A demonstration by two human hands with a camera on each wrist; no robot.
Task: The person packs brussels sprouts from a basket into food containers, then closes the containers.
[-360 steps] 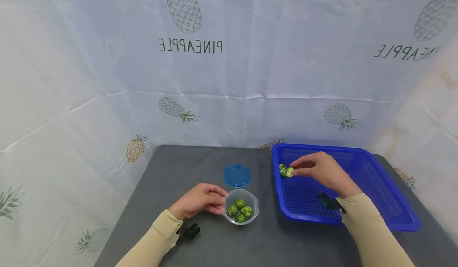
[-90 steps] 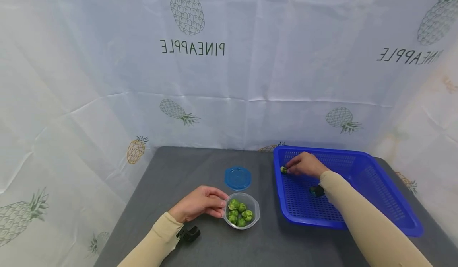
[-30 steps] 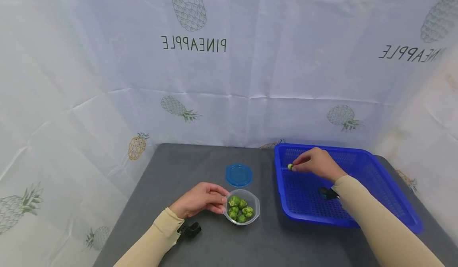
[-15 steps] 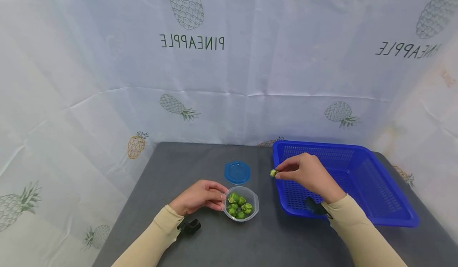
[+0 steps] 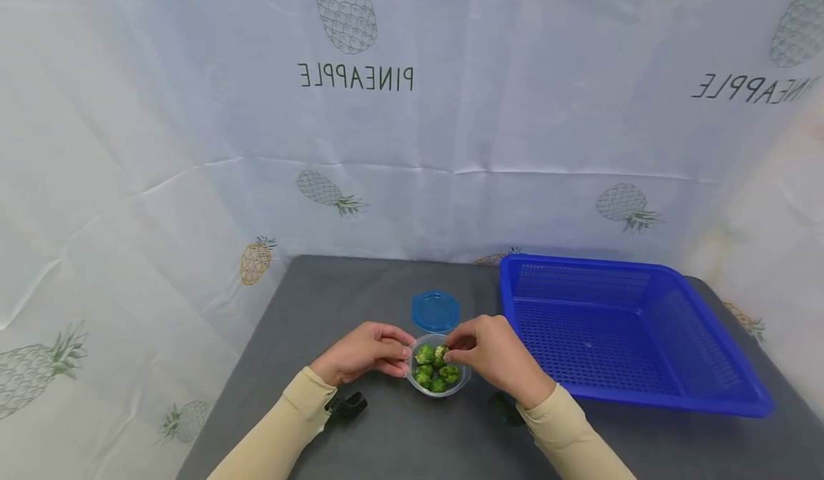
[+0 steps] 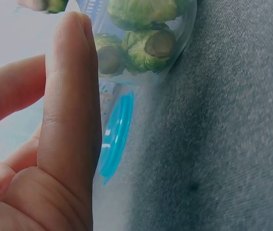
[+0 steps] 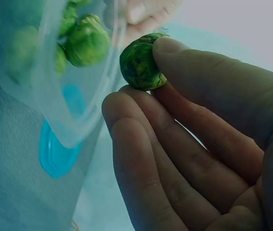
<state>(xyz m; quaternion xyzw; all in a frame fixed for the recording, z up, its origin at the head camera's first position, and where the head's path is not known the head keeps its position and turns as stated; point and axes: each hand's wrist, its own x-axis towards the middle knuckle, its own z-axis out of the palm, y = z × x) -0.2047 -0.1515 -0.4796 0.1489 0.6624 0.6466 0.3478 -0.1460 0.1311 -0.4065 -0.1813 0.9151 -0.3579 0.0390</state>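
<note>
My left hand (image 5: 367, 351) grips the rim of a small clear plastic container (image 5: 460, 388) from its left side, thumb on top. Several green Brussels sprouts (image 5: 425, 355) lie inside it. From the right, my right hand (image 5: 494, 355) reaches over the container's far right rim. Its thumb and fingertips pinch one more Brussels sprout (image 7: 141, 62), held above the others and just inside the rim. In the left wrist view the sprouts (image 6: 150, 48) show through the clear wall, cut stems facing the camera.
A round blue lid (image 5: 435, 311) lies flat on the grey table (image 5: 360, 287) just behind the container. At the right stands a large blue mesh basket (image 5: 669, 400), its high rim near my right forearm. A white pineapple-print sheet (image 5: 450, 129) hangs along the back and sides.
My right hand has carried a Brussels sprout left, out of the basket and over to the container. More sprouts lie in the container than 12 seconds ago. My left hand keeps its hold.
</note>
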